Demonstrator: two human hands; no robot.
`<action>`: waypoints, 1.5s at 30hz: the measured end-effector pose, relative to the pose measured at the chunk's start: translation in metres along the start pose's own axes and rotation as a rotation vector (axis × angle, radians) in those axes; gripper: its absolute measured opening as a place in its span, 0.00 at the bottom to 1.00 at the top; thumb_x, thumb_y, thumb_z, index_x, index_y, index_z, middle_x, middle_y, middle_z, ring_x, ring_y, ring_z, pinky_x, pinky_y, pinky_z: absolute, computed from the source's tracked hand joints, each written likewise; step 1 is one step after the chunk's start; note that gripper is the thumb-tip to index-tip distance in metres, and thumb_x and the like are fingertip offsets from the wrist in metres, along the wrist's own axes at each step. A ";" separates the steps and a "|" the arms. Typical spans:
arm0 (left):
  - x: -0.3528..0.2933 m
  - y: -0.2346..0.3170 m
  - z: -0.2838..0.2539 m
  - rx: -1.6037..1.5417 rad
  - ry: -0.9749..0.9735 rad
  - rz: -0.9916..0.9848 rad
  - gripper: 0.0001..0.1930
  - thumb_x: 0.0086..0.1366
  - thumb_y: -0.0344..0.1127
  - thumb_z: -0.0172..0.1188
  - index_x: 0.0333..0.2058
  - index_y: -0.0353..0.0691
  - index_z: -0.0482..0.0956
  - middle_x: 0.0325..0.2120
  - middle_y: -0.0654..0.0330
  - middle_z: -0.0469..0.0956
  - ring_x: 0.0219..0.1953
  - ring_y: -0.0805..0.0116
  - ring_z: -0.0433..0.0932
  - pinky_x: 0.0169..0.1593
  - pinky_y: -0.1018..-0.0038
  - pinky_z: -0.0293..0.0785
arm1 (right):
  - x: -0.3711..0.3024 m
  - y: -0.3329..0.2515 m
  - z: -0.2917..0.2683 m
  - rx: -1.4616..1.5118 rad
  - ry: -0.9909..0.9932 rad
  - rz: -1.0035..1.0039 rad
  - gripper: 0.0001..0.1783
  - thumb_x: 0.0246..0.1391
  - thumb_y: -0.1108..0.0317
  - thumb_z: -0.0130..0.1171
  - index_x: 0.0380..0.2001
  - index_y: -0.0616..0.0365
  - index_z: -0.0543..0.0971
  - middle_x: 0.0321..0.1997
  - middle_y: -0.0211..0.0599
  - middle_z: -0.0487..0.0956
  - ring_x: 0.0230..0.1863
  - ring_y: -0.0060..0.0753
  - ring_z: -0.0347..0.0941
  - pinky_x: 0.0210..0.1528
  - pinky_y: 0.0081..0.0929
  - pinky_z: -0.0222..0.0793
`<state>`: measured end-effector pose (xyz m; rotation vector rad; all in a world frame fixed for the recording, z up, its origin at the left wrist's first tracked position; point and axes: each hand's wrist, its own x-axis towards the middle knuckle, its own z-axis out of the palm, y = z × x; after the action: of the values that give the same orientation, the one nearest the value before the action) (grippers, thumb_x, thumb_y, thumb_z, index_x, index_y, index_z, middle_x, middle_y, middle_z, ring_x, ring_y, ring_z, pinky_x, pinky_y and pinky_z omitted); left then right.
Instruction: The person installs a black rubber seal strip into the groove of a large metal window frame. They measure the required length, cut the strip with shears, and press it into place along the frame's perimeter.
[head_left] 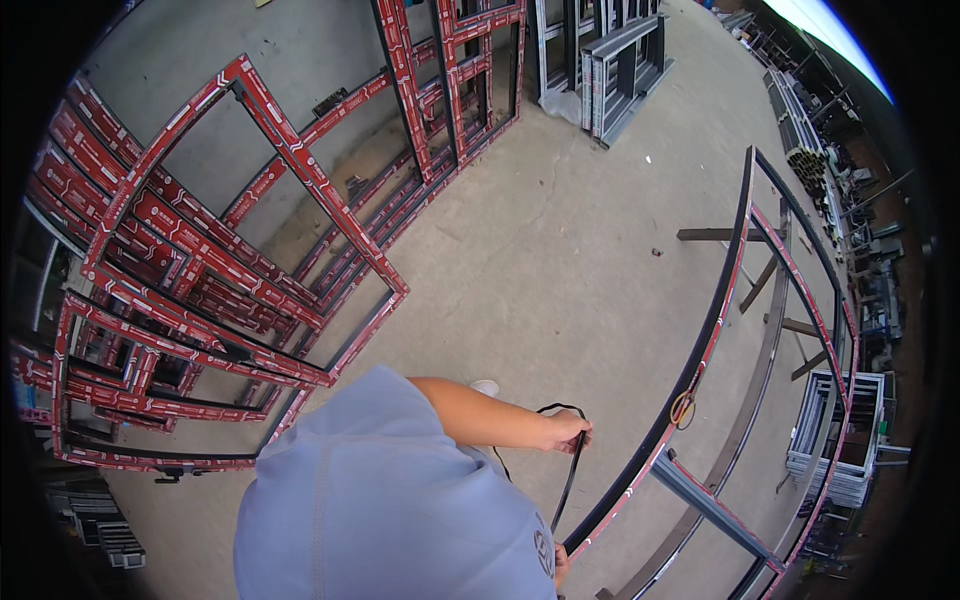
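A: What fills the left of the frame?

B: A stack of red-wrapped window frames leaning together; too many overlap to count. The front one stands out as a single large rectangle, tilted like a diamond.

A: And lower centre?

B: The person's pale blue shirt, with one bare forearm reaching right from it. That hand is closed around a black rubber strip, pinching it near a small loop at its top. The strip hangs down from the fingers toward the lower edge.

A: The other hand?

B: Only a sliver of it shows at the bottom edge, beside the shirt and just by the strip's lower end. I cannot tell whether it grips anything.

A: Further right?

B: One long frame lies on metal trestles, its near rail dark with red film, just beside the strip. A small ring hangs on that rail. At upper centre, grey frames stand on the concrete floor.
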<state>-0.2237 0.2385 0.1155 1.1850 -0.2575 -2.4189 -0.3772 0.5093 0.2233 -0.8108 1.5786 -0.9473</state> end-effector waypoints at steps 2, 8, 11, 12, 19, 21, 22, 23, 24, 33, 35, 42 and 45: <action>0.000 0.011 -0.007 0.002 0.055 0.055 0.12 0.74 0.44 0.52 0.37 0.43 0.76 0.29 0.62 0.80 0.29 0.70 0.80 0.35 0.70 0.79 | 0.000 0.011 0.000 -0.014 -0.006 0.032 0.07 0.63 0.70 0.56 0.38 0.63 0.80 0.36 0.37 0.84 0.35 0.23 0.77 0.43 0.24 0.73; -0.002 0.025 -0.016 0.057 0.116 0.169 0.15 0.76 0.47 0.50 0.37 0.41 0.75 0.27 0.63 0.79 0.26 0.72 0.79 0.33 0.73 0.79 | 0.005 0.025 0.014 -0.050 0.006 0.094 0.07 0.63 0.70 0.57 0.38 0.63 0.80 0.36 0.38 0.84 0.36 0.25 0.77 0.43 0.25 0.73; -0.003 0.033 -0.017 0.052 0.129 0.246 0.17 0.76 0.47 0.49 0.37 0.39 0.75 0.26 0.63 0.78 0.24 0.73 0.77 0.31 0.73 0.78 | 0.009 0.029 0.021 -0.060 0.006 0.109 0.08 0.62 0.70 0.57 0.38 0.63 0.80 0.36 0.38 0.84 0.36 0.26 0.77 0.43 0.25 0.73; -0.004 0.035 -0.017 0.045 0.131 0.271 0.17 0.76 0.47 0.49 0.38 0.39 0.75 0.26 0.63 0.78 0.24 0.73 0.77 0.30 0.73 0.78 | 0.010 0.031 0.023 -0.060 0.008 0.115 0.08 0.62 0.70 0.57 0.38 0.63 0.80 0.36 0.38 0.84 0.36 0.26 0.77 0.43 0.26 0.73; -0.018 0.058 -0.016 0.109 0.092 0.374 0.17 0.77 0.47 0.48 0.42 0.38 0.74 0.29 0.62 0.78 0.28 0.72 0.77 0.33 0.72 0.77 | 0.015 0.050 0.034 -0.076 0.011 0.134 0.08 0.61 0.69 0.58 0.39 0.63 0.80 0.37 0.39 0.84 0.37 0.28 0.78 0.44 0.27 0.74; -0.026 0.063 -0.013 0.105 0.093 0.372 0.17 0.77 0.47 0.48 0.43 0.37 0.75 0.29 0.62 0.78 0.29 0.72 0.77 0.34 0.73 0.78 | 0.017 0.057 0.036 -0.076 0.018 0.145 0.08 0.61 0.69 0.58 0.39 0.63 0.81 0.37 0.39 0.84 0.37 0.28 0.78 0.44 0.27 0.74; -0.030 0.066 -0.011 0.118 0.098 0.389 0.17 0.77 0.47 0.48 0.43 0.37 0.75 0.29 0.62 0.78 0.29 0.72 0.78 0.34 0.73 0.78 | 0.018 0.062 0.036 -0.078 0.021 0.149 0.08 0.61 0.69 0.59 0.39 0.63 0.81 0.37 0.39 0.84 0.37 0.28 0.78 0.44 0.27 0.74; -0.034 0.069 -0.009 0.129 0.106 0.403 0.17 0.77 0.46 0.48 0.43 0.37 0.75 0.29 0.62 0.77 0.29 0.72 0.78 0.34 0.73 0.78 | 0.017 0.068 0.035 -0.084 0.022 0.152 0.08 0.61 0.69 0.59 0.39 0.63 0.81 0.37 0.40 0.84 0.37 0.29 0.78 0.44 0.28 0.74; -0.037 0.073 -0.009 0.142 0.120 0.405 0.17 0.77 0.46 0.48 0.44 0.37 0.75 0.29 0.62 0.77 0.29 0.72 0.78 0.35 0.73 0.79 | 0.016 0.075 0.035 -0.086 0.024 0.156 0.08 0.61 0.69 0.59 0.39 0.63 0.81 0.37 0.40 0.84 0.38 0.29 0.79 0.44 0.28 0.74; -0.058 0.127 -0.007 0.088 0.116 0.533 0.18 0.78 0.46 0.45 0.46 0.35 0.74 0.28 0.62 0.75 0.29 0.71 0.76 0.33 0.72 0.76 | -0.032 0.203 0.055 -0.137 0.178 0.335 0.09 0.60 0.69 0.60 0.39 0.64 0.81 0.37 0.41 0.84 0.38 0.31 0.79 0.45 0.29 0.75; -0.069 0.138 -0.005 0.117 0.122 0.550 0.18 0.78 0.45 0.45 0.47 0.35 0.74 0.29 0.63 0.74 0.29 0.72 0.74 0.34 0.72 0.75 | -0.038 0.226 0.064 -0.130 0.189 0.385 0.09 0.60 0.69 0.60 0.39 0.64 0.81 0.37 0.41 0.84 0.39 0.32 0.80 0.45 0.30 0.75; -0.089 0.161 0.002 0.204 0.133 0.584 0.18 0.77 0.45 0.48 0.50 0.36 0.75 0.27 0.66 0.72 0.29 0.76 0.71 0.37 0.72 0.74 | -0.071 0.294 0.082 -0.102 0.241 0.557 0.10 0.59 0.68 0.61 0.40 0.64 0.81 0.38 0.42 0.84 0.39 0.34 0.80 0.45 0.31 0.75; -0.102 0.178 0.005 0.221 0.134 0.608 0.19 0.77 0.46 0.47 0.51 0.36 0.76 0.28 0.67 0.73 0.29 0.77 0.71 0.36 0.73 0.74 | -0.067 0.304 0.085 -0.102 0.222 0.602 0.10 0.59 0.68 0.61 0.40 0.64 0.82 0.38 0.42 0.84 0.40 0.34 0.80 0.46 0.31 0.75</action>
<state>-0.1194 0.1262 0.2522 1.1444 -0.7408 -1.8080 -0.2881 0.6911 -0.0277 -0.2621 1.9222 -0.5292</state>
